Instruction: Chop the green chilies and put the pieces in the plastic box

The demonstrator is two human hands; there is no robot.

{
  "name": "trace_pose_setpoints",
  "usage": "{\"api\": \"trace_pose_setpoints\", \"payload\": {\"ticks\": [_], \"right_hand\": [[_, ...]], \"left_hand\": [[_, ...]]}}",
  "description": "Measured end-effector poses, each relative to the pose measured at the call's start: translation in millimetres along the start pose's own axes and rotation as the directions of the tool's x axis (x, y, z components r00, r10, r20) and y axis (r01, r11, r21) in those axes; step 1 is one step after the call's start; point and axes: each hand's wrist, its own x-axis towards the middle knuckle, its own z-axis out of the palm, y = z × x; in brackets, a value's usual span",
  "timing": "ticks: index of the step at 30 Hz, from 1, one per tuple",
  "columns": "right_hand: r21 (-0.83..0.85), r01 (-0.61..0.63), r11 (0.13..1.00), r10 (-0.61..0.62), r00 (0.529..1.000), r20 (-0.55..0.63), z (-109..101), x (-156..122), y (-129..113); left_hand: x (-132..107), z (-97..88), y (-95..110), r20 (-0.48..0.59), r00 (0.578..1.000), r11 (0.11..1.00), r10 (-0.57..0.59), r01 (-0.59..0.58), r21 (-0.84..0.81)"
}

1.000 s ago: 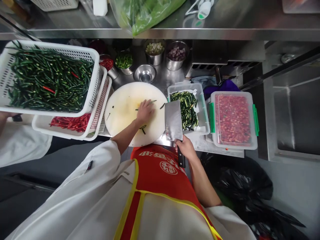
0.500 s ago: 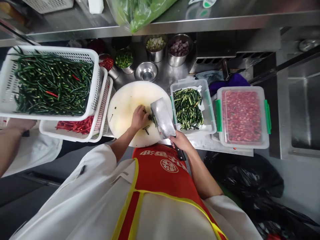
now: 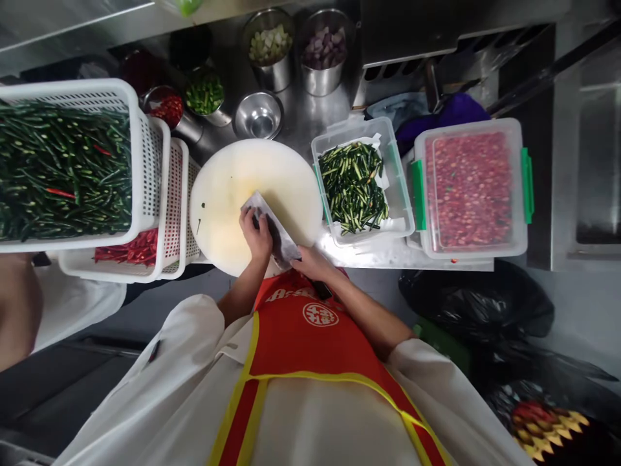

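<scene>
My right hand (image 3: 310, 264) is closed round the dark handle of a cleaver (image 3: 280, 238). Its broad blade lies slanted over the round white cutting board (image 3: 218, 175). My left hand (image 3: 257, 234) is on the blade's far end, fingers curled over a few dark green chili pieces, mostly hidden beneath them. Two small dark scraps stay at the board's left side. Right of the board, a clear plastic box (image 3: 403, 217) lined with white paper holds cut green chilies (image 3: 352, 188).
White baskets (image 3: 140, 175) with green chilies (image 3: 63, 168) and red chilies (image 3: 130, 252) are stacked at left, by a co-worker's arm (image 3: 19, 304). Behind stand a steel bowl (image 3: 259, 116) and pots of chopped vegetables. A lidded box (image 3: 473, 194) is at right; black bags (image 3: 475, 304) lie below.
The cleaver has moved left across the board and turned, its blade now under my left hand. The green pieces near my left hand have left the board's surface. The view has shifted.
</scene>
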Motion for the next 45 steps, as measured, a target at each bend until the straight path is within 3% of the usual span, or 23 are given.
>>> {"api": "trace_pose_setpoints", "payload": {"ticks": [2,5,7,10,13,15,19,22,25,30,33,36,39,42,45], "right_hand": [[0.001,0.013,1.000,-0.013,1.000,-0.014,-5,-2,-3],[0.074,-0.087,0.993,0.089,0.996,-0.027,-22,-17,-3],[0.152,-0.166,0.974,0.177,0.982,-0.065,-39,-32,-2],[0.247,-0.214,0.945,0.270,0.936,-0.225,-66,-57,3],[0.282,-0.218,0.934,0.326,0.843,-0.427,-92,-81,10],[0.292,-0.229,0.929,0.357,0.765,-0.536,-106,-95,17],[0.322,-0.261,0.910,0.415,0.583,-0.699,-129,-122,29],[0.348,-0.245,0.905,0.424,0.472,-0.773,-140,-135,35],[0.354,-0.212,0.911,0.413,0.457,-0.788,-145,-137,38],[0.407,-0.179,0.896,0.429,0.587,-0.687,-136,-103,41],[0.515,-0.149,0.844,0.457,0.702,-0.547,-121,-76,33],[0.579,-0.143,0.803,0.453,0.778,-0.436,-100,-57,17],[0.540,-0.195,0.819,0.424,0.839,-0.340,-80,-44,4],[0.355,-0.242,0.903,0.345,0.901,-0.262,-59,-28,-6],[0.086,-0.245,0.966,0.258,0.943,-0.211,-37,-12,-15]], "left_hand": [[5,1.9,10,-0.006,1.000,1.000,-0.009,0.009,-0.009],[14,9.5,41,0.011,0.998,0.994,0.066,-0.065,-0.092],[20,18.1,73,0.021,0.987,0.975,0.162,-0.157,-0.157],[24,34.7,130,0.057,0.939,0.920,0.339,-0.318,-0.229],[18,56.4,184,0.092,0.871,0.838,0.482,-0.428,-0.337],[8,74.6,209,0.095,0.833,0.770,0.546,-0.453,-0.450],[-14,107.9,223,0.187,0.799,0.702,0.572,-0.359,-0.614],[-18,110.3,208,0.282,0.786,0.725,0.550,-0.282,-0.628],[-4,86.1,180,0.283,0.809,0.750,0.515,-0.266,-0.605],[51,9.4,109,0.250,0.923,0.864,0.292,-0.143,-0.482],[88,-55.3,54,0.078,0.985,0.907,0.157,-0.112,-0.405],[118,-130.8,-1,-0.180,0.978,0.955,0.108,-0.152,-0.255],[148,-200.0,-54,-0.279,0.957,0.992,0.079,-0.103,-0.074],[181,-243.7,-99,-0.186,0.982,0.997,0.019,-0.005,0.076],[216,-253.8,-126,0.074,0.997,0.982,-0.039,0.025,0.187]]}}
